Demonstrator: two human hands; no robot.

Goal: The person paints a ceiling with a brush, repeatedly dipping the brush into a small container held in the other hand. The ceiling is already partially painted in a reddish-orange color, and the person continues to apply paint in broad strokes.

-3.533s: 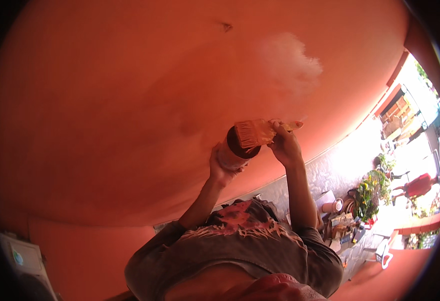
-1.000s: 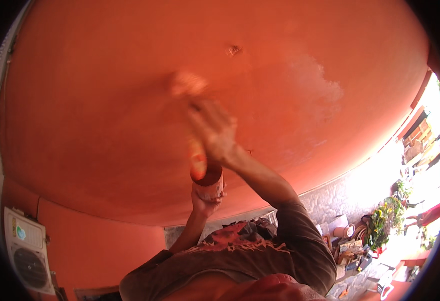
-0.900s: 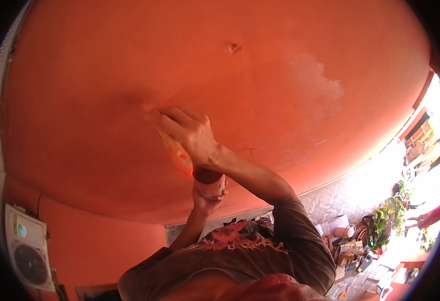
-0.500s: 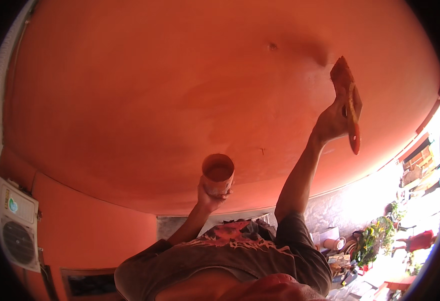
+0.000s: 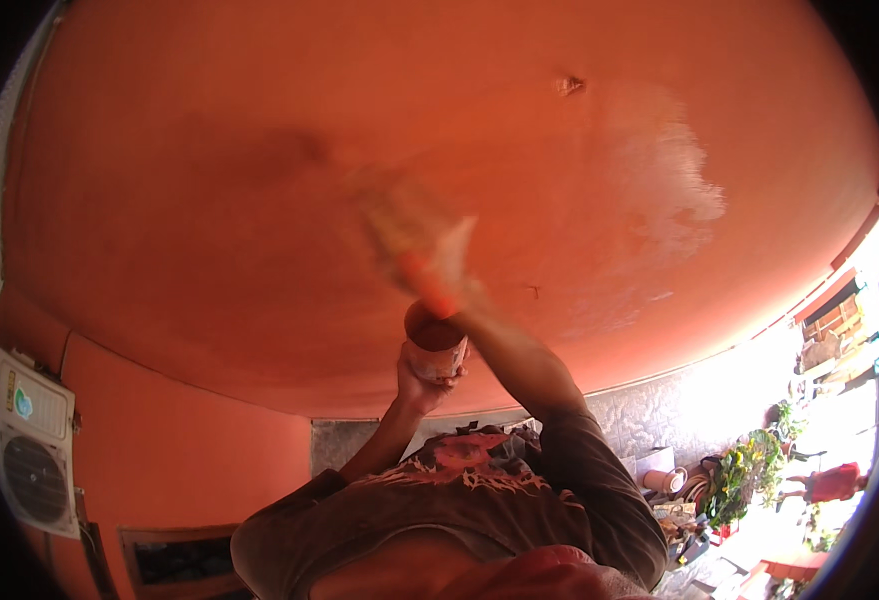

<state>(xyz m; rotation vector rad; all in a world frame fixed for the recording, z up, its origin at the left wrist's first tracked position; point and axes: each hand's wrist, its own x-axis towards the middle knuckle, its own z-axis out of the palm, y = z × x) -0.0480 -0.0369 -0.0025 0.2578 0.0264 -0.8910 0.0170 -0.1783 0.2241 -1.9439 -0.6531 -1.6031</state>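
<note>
Your left hand (image 5: 423, 384) cups an open, paint-smeared cylindrical container (image 5: 439, 359) below the orange-red wall (image 5: 209, 230); your blurred right hand (image 5: 443, 246) grips a red-ended paintbrush (image 5: 423, 276), bristle contact impossible to tell.

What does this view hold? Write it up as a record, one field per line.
Left hand: wrapped around a paint pot, its open top showing
Right hand: holding a paintbrush, both motion-blurred; bristle contact unclear
Surface: orange-red wall
Wall mark: pale, ragged-edged patch, right of the right hand
Lower left: air-conditioner outdoor unit
Lower right: leafy plants
Far right: another person in red
</note>
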